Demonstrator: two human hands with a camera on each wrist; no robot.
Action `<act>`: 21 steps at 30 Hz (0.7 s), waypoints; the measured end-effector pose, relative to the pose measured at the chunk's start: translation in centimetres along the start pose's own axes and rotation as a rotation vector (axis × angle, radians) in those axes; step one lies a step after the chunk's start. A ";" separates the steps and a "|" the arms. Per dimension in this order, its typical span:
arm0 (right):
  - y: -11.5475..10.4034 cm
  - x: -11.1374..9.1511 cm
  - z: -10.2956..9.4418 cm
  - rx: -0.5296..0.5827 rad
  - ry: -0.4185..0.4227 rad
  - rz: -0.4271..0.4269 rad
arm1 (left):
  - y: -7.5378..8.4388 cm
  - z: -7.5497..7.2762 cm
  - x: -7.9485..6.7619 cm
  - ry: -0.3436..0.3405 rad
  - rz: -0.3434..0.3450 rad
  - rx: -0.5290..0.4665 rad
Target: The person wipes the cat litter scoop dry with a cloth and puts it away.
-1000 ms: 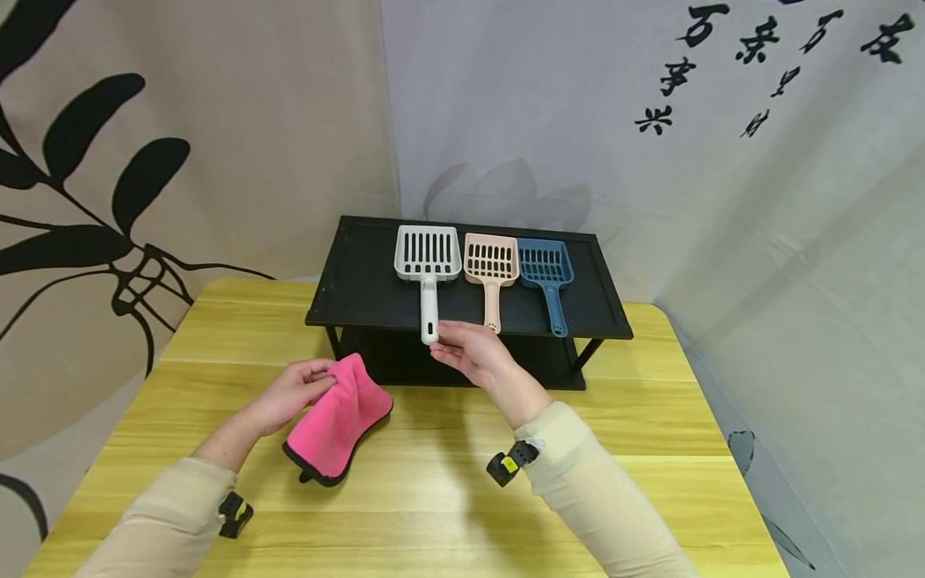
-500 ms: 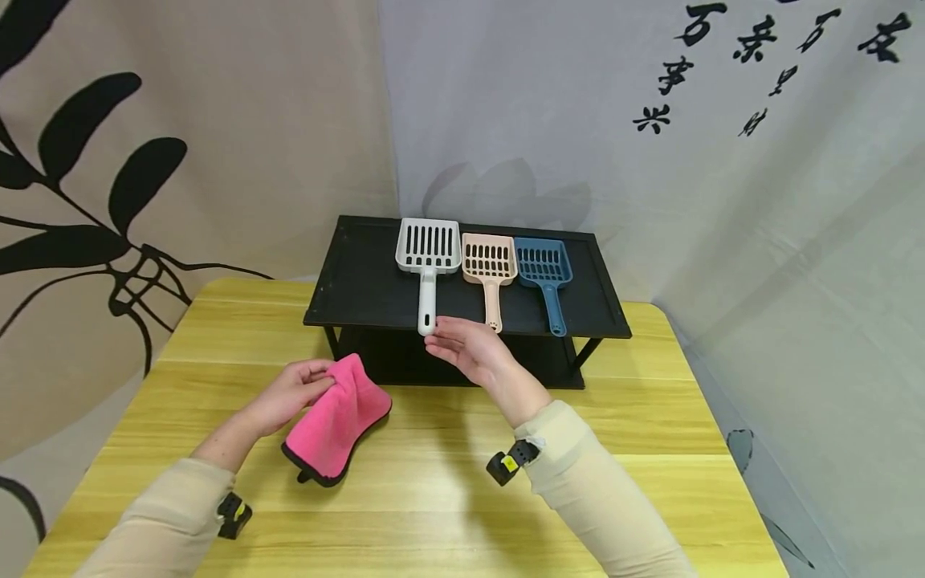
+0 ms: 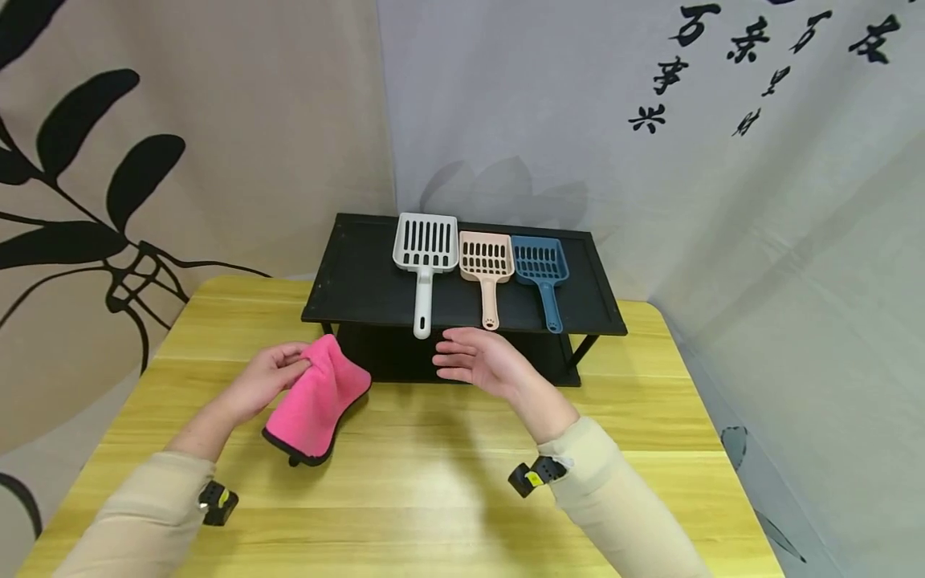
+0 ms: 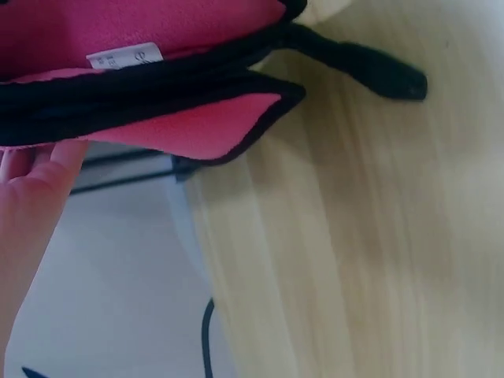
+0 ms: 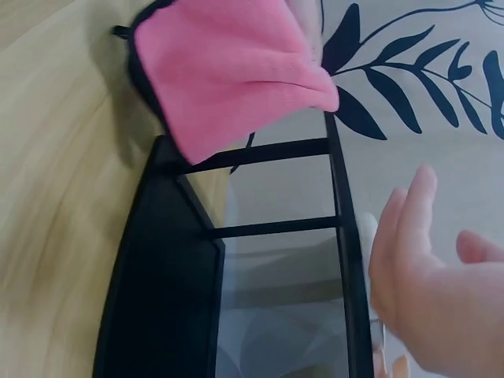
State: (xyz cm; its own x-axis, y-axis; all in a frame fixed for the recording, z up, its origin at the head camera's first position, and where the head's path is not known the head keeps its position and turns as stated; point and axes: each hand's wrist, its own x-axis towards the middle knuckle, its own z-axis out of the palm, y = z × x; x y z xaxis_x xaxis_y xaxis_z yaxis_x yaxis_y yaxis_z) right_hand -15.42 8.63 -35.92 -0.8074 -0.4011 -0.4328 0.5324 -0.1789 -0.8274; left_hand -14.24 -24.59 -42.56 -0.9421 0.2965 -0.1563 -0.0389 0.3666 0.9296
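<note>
My left hand [image 3: 263, 381] pinches a pink cloth [image 3: 314, 405] with black edging, which hangs folded over the table. In the left wrist view, the cloth's black loop [image 4: 386, 75] and white label [image 4: 126, 57] show. My right hand [image 3: 480, 361], fingers loosely extended and holding nothing, is in front of the black rack's edge, just right of a white litter scoop's end. That white litter scoop [image 3: 424, 293] lies slotted end back on the rack, its handle reaching past the front edge. To its right lie a beige litter scoop [image 3: 489, 301] and a blue litter scoop [image 3: 550, 305].
The low two-tier black rack [image 3: 354, 281] stands at the back of the wooden table [image 3: 405, 498]. Its lower shelf [image 5: 161, 276] shows in the right wrist view. Printed fabric [image 3: 289, 144] hangs close behind the table.
The white litter scoop has shifted back on the rack. My right hand has come away from its handle, with fingers spreading. My left hand has moved slightly left with the cloth.
</note>
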 end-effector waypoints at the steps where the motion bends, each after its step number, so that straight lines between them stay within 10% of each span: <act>1: 0.2 -0.2 -0.3 -0.023 -0.026 0.003 | 0.0 -0.3 0.0 0.013 0.005 0.019; 9: 2.9 -1.0 -3.9 -0.072 -0.130 0.032 | -0.3 0.2 0.2 0.093 0.041 0.244; 17: 4.8 -1.5 -6.8 -0.043 -0.117 0.030 | -2.2 6.2 1.7 0.194 0.122 0.470; 21: 5.3 -1.8 -7.5 -0.043 -0.107 0.028 | -2.7 8.7 1.8 0.140 0.164 0.573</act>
State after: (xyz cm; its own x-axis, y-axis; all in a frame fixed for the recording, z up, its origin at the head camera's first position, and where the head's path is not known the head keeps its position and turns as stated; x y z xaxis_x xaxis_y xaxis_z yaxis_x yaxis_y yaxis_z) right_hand -13.11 15.15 -42.21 -0.7593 -0.4992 -0.4174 0.5413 -0.1285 -0.8310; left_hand -12.92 -17.36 -48.22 -0.9568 0.2854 0.0552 0.2595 0.7532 0.6045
